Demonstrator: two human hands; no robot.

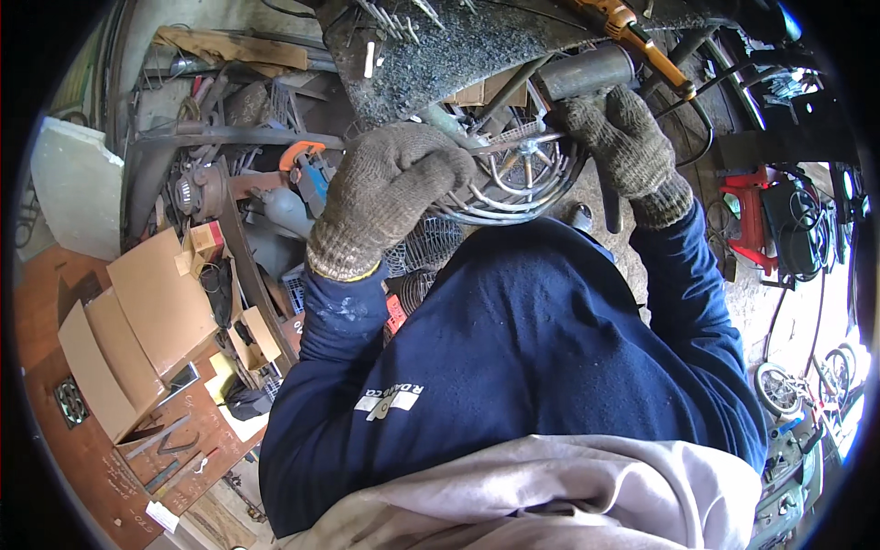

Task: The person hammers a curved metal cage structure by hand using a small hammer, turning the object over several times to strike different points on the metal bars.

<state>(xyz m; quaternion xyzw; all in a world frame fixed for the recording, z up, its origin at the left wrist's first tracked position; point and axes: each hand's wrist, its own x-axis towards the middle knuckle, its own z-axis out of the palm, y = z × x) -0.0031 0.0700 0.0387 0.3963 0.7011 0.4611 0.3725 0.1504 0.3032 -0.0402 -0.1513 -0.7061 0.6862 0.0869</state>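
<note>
Your grey-gloved left hand (394, 188) grasps the round, grey metal-rod frame (528, 147) before your torso; your right hand (628, 145), at its right side, has an unclear hold. Its rods already meet centrally; what remains is unclear.

Bright glare at right, dark fisheye edges.

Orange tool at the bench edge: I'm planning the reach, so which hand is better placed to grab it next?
Probably the right: the right hand is below the orange tool in the picture, while the left hand is farther off, at the left side of the curved metal frame.
</note>
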